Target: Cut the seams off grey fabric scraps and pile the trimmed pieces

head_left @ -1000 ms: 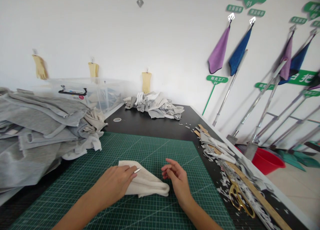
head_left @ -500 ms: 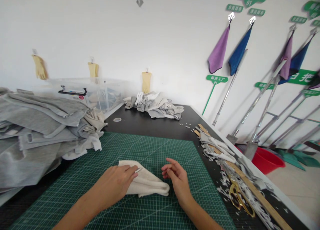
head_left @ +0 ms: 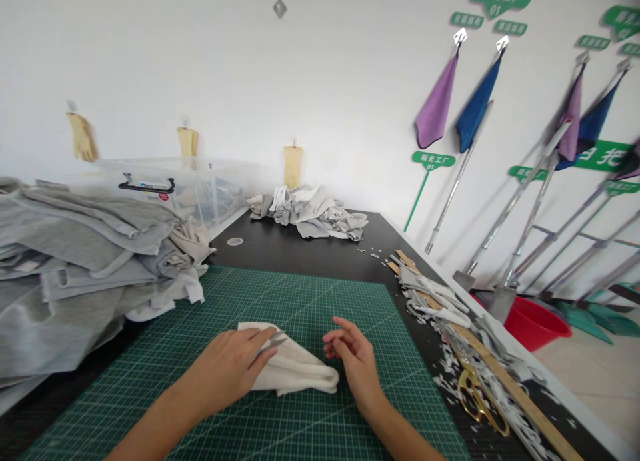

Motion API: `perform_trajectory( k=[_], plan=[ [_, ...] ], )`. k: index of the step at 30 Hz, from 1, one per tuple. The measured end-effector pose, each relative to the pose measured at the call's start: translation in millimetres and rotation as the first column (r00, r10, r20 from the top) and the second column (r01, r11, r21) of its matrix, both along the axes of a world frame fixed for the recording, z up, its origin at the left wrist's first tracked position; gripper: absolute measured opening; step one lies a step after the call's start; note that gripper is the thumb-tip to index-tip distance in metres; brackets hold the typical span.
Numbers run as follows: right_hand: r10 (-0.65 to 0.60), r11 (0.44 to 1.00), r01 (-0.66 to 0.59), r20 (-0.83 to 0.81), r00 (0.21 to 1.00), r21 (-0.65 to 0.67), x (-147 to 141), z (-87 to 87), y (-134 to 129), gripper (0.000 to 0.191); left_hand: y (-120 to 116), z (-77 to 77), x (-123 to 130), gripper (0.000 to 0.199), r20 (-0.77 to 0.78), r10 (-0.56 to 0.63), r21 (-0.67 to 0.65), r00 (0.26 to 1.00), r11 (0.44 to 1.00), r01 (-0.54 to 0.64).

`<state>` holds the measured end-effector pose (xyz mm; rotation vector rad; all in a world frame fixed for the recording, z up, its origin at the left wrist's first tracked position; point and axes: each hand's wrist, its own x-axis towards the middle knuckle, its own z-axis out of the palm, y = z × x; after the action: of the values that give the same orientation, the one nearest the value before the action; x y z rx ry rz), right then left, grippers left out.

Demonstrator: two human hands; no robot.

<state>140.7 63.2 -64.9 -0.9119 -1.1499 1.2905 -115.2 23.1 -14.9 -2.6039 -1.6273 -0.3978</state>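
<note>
My left hand [head_left: 227, 367] rests on a folded cream cloth [head_left: 295, 371] and grips small metal snips [head_left: 274, 341], whose blades point right across the fold. My right hand [head_left: 354, 361] hovers just right of the cloth with its fingers apart, holding nothing. It does not clearly touch the cloth. Beneath both hands lies a green grid cutting mat [head_left: 310, 301]. The snips' handles are hidden inside my left hand.
Folded grey fabric [head_left: 85, 247] is stacked at left, and loose grey-white cloth [head_left: 310, 214] lies at the back. Gold-handled scissors [head_left: 475, 397], a wooden ruler [head_left: 515, 387] and white scraps lie on the black table's right side. A transparent plastic box [head_left: 200, 187] stands behind.
The snips' blades now show more apart and sit slightly higher, with my left hand shifted a little toward them. My right hand and the cloth stay in place.
</note>
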Motion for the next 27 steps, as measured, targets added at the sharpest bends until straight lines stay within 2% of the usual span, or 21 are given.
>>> perform_trajectory(
  k=[4,9,12,15,18,22,27],
  plan=[
    [0.002,1.000,-0.002,0.010,1.000,-0.005,-0.2,1.1,-0.6,0.036,6.4,-4.1,-8.3,0.039,0.068,-0.007,-0.007,0.998,1.000,0.007],
    [0.015,1.000,-0.015,0.035,0.999,0.000,-0.3,-0.7,0.6,0.036,15.6,-2.8,-25.7,0.039,0.148,0.077,0.002,0.986,0.997,-0.078],
    [0.019,0.999,-0.023,0.120,0.993,0.031,-0.5,-2.4,2.2,0.035,18.4,-0.8,-33.1,0.040,0.168,0.113,0.010,0.979,0.993,-0.116],
    [0.035,0.995,-0.059,0.271,0.962,0.080,-1.8,-1.5,-0.1,0.036,19.1,-0.2,-37.9,0.041,0.196,0.139,0.007,0.971,0.990,-0.144],
    [0.075,0.988,-0.125,0.434,0.898,0.087,-4.9,0.6,-6.5,0.043,18.2,-1.6,-41.8,0.040,0.228,0.162,0.000,0.960,0.986,-0.167],
    [0.086,0.982,-0.175,0.650,0.755,0.074,-12.5,3.5,-13.3,0.057,15.8,-9.0,-47.6,0.040,0.260,0.188,-0.013,0.947,0.981,-0.191],
    [0.070,0.969,-0.229,0.781,0.620,0.095,-26.5,17.2,-6.9,0.060,18.9,-26.4,-61.0,0.042,0.293,0.258,-0.037,0.921,0.965,-0.259]
  ],
)
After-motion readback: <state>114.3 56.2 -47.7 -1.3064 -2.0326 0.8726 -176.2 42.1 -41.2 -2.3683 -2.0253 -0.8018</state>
